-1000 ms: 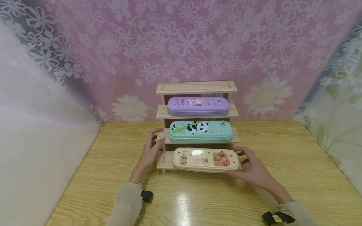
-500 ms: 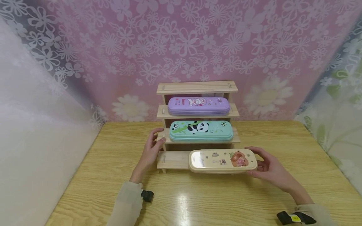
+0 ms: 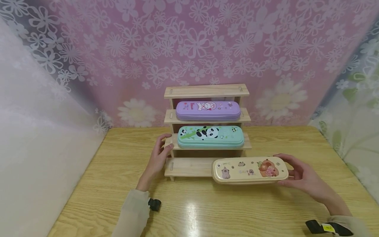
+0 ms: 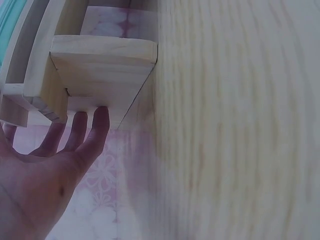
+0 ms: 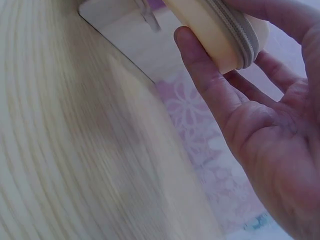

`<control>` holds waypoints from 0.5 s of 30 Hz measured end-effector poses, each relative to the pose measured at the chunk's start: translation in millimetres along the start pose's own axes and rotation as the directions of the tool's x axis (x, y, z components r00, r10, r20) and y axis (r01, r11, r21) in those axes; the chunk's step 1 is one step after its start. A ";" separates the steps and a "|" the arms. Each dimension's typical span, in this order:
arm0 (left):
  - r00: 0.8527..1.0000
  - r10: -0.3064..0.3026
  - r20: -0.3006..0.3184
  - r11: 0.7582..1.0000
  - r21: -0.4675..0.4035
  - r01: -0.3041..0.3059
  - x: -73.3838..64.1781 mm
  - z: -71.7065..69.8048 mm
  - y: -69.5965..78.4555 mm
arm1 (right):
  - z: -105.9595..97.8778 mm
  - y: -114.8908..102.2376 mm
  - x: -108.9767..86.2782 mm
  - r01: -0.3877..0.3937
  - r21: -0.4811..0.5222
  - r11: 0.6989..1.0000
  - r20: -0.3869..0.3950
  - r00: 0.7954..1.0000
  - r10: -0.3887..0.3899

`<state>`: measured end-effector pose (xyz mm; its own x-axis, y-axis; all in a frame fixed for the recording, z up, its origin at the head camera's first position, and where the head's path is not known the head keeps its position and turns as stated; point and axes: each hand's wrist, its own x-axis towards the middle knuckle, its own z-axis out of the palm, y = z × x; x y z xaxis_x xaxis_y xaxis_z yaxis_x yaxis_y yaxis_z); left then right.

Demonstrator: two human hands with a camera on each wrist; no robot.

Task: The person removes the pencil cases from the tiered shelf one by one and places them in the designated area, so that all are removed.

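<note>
My right hand [image 3: 308,177] grips the right end of a cream zipped pencil case [image 3: 248,170] printed with a bear and fruit. Its zip edge shows between the thumb and fingers in the right wrist view. The case's left end overlaps the right part of the lowest step of a wooden tiered display rack [image 3: 189,167]; its right end sticks out past it. At the rack's left side my left hand [image 3: 157,156] holds the end of the second step, thumb in front. In the left wrist view several fingers [image 4: 100,120] reach along the side panel.
A mint panda pencil case [image 3: 211,136] lies on the second step. On the third lies a purple one [image 3: 208,110] with a rabbit. The top step [image 3: 206,91] is bare. The rack stands on a wood-grain table [image 3: 118,158] before a pink flowered curtain [image 3: 189,42].
My right hand has drawn the cream pencil case to the right, off most of the lowest step, baring its left part. My left hand has stayed at the rack.
</note>
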<state>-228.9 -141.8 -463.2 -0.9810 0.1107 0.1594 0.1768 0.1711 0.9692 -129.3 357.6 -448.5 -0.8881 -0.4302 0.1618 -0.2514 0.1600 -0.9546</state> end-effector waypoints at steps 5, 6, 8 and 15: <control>1.000 -0.001 -0.006 1.000 -0.002 0.001 0.8 0.5 -1.0 | -17.8 0.3 -13.5 0.018 0.045 0.999 0.014 1.000 -0.019; 1.000 0.000 -0.007 1.000 -0.001 0.000 0.8 0.6 -1.2 | -21.7 0.9 -16.6 0.029 0.060 0.998 0.022 0.999 -0.030; 1.000 0.003 -0.002 1.000 0.001 -0.003 0.7 0.3 -1.4 | -29.4 2.7 -22.8 0.052 0.103 0.993 0.035 0.998 -0.056; 1.000 0.006 0.002 1.000 0.010 -0.006 -0.3 0.2 -1.1 | -51.9 8.5 -43.1 0.100 0.139 0.985 -0.003 0.995 -0.100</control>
<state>-228.8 -141.9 -464.4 -0.9798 0.1136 0.1645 0.1832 0.1803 0.9664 -113.2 423.6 -450.7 -0.8598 -0.4411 0.2573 -0.2827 -0.0084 -0.9592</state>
